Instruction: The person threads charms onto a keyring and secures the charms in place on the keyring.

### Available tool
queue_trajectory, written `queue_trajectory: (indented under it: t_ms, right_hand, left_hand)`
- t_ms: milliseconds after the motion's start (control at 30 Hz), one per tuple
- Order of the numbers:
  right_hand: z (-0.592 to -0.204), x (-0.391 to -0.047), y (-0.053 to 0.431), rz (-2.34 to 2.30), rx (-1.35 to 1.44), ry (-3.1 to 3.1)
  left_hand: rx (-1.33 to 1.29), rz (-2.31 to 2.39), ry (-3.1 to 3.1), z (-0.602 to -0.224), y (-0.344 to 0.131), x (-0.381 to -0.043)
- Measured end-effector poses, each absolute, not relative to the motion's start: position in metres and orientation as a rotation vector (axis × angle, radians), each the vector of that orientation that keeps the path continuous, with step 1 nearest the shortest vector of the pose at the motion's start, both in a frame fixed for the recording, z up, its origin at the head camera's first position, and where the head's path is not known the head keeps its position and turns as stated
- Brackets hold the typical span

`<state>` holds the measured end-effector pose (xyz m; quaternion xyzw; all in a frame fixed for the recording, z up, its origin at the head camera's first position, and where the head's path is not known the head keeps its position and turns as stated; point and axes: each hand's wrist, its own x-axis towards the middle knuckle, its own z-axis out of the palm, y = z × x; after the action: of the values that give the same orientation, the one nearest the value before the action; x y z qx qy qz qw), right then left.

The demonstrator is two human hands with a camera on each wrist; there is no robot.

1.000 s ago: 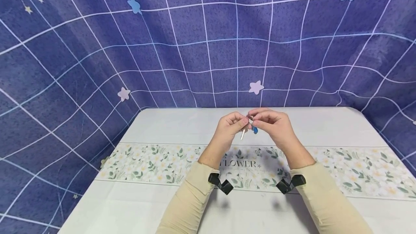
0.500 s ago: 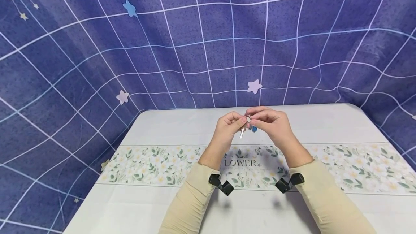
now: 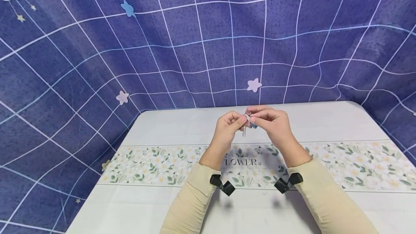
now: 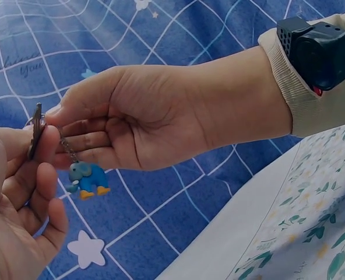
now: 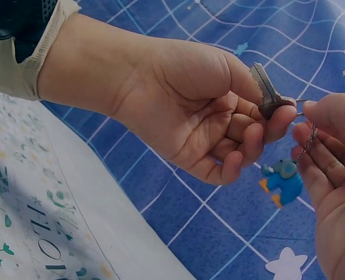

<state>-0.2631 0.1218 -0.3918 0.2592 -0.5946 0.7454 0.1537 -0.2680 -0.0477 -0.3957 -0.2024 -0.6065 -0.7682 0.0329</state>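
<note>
Both hands are raised and meet over the far part of the table. The left hand [image 3: 225, 127] pinches a metal key [image 5: 266, 84] between thumb and index finger, its toothed blade sticking out past the fingers in the right wrist view. With thumb and fingertips, the right hand [image 3: 271, 120] pinches the thin metal key ring [image 5: 302, 108] that joins the key. On a short chain [image 5: 307, 143] beside the right fingers hangs a blue elephant charm [image 4: 90, 179] with orange feet. In the head view the charm is partly behind the right fingers.
The white table [image 3: 130, 208] carries a flower-patterned band [image 3: 146, 165] with lettering, below the hands. A blue gridded curtain [image 3: 182, 57] with stars hangs behind the table's far edge. Small black cameras [image 3: 224, 185] sit on both wrists.
The key has turned from slanting down to the left to hanging almost straight and looking thinner. The charm has shifted slightly behind the right fingers. Both hands keep nearly the same place.
</note>
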Motion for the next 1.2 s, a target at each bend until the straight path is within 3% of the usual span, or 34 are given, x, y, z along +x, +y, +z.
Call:
queue_trajectory:
  t_ms: [600, 1200]
  right_hand:
    - [-0.395, -0.263, 0.118, 2.119, 0.757, -1.738]
    - [-0.398, -0.268, 0.111, 2.201, 0.642, -1.701]
  left_hand:
    - [-0.510, -2.310, -1.843, -0.395, -0.042, -0.267]
    - [-0.527, -1.786, -2.018, -0.395, -0.043, -0.265]
